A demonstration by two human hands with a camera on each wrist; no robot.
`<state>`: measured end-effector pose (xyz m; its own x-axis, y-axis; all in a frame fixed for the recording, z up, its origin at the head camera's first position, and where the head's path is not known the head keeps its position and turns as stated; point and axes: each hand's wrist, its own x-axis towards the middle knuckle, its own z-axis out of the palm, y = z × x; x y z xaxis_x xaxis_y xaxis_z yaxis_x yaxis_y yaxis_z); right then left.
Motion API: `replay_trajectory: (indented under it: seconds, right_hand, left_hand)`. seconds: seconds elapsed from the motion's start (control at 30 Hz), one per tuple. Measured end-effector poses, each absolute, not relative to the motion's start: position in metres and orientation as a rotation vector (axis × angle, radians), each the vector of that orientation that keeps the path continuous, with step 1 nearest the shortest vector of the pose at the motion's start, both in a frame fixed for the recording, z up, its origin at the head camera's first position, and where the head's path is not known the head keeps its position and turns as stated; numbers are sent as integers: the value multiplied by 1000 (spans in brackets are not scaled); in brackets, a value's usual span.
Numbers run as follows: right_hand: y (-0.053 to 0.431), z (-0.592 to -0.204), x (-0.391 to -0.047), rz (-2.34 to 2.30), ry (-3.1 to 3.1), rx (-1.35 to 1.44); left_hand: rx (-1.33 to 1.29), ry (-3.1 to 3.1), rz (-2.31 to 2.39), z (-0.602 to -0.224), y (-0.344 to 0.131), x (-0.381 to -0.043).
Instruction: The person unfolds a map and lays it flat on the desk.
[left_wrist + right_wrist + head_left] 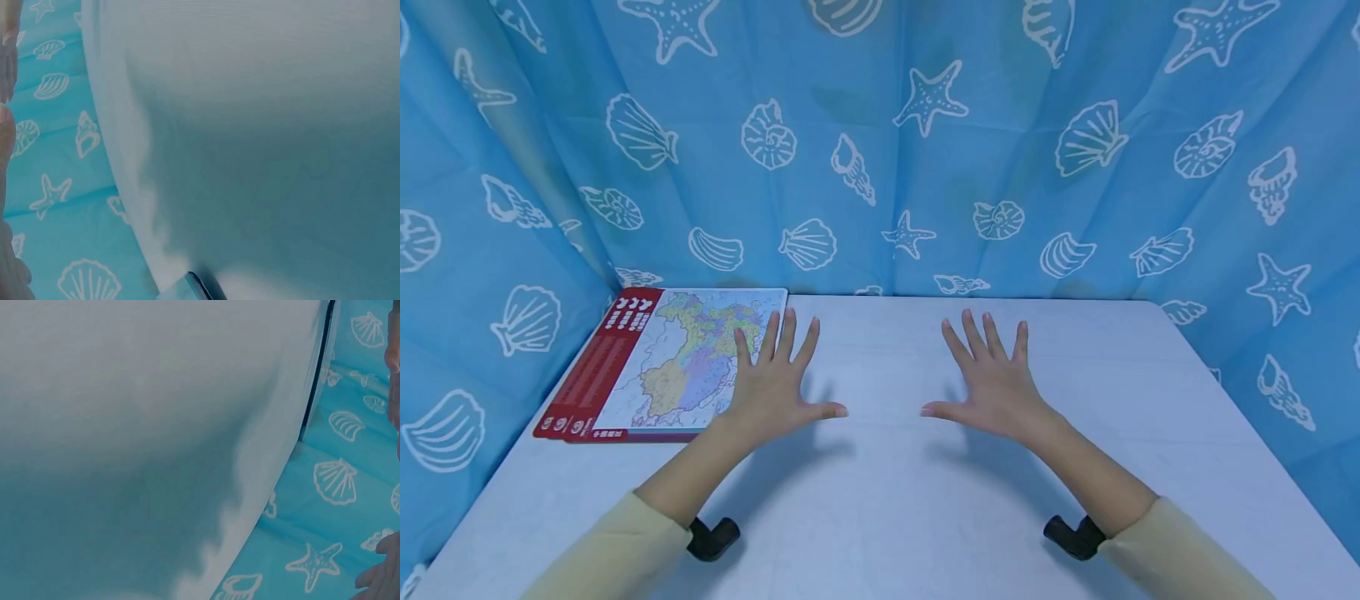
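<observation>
My left hand [767, 392] hovers over the table with its fingers straight and spread, holding nothing. It overlaps the right side of a stack of map boards [613, 392] in the head view. The top board has a coloured map on pale blue and a red strip down its left side. To the right, my right hand [1003, 387] mirrors the left, fingers spread, thumb pointing inward, also with nothing in it. Both hands cast shadows on the table. Only slivers of the hands show along the outer edges of the wrist views.
The white table [887, 500] reaches back to a blue curtain [865, 100] printed with white shells and starfish. A black wrist mount [713, 540] sits under the left forearm and another black mount [1072, 538] under the right. Beige sleeves [617, 546] cover both forearms.
</observation>
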<state>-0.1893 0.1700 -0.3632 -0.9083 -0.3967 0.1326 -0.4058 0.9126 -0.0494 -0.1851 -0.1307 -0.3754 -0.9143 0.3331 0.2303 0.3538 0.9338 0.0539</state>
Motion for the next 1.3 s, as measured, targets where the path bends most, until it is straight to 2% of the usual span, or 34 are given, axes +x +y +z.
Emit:
replay_trajectory:
  seconds: [0.9,1.3]
  right_hand:
    - [120,-356,-197,101,-2898,698]
    - [94,-348,-199,142,-2879,728]
  left_hand:
    - [-448,-2885,-128,-384,-172,-168]
    - [-368,-2913,-279,-377,-189,-158]
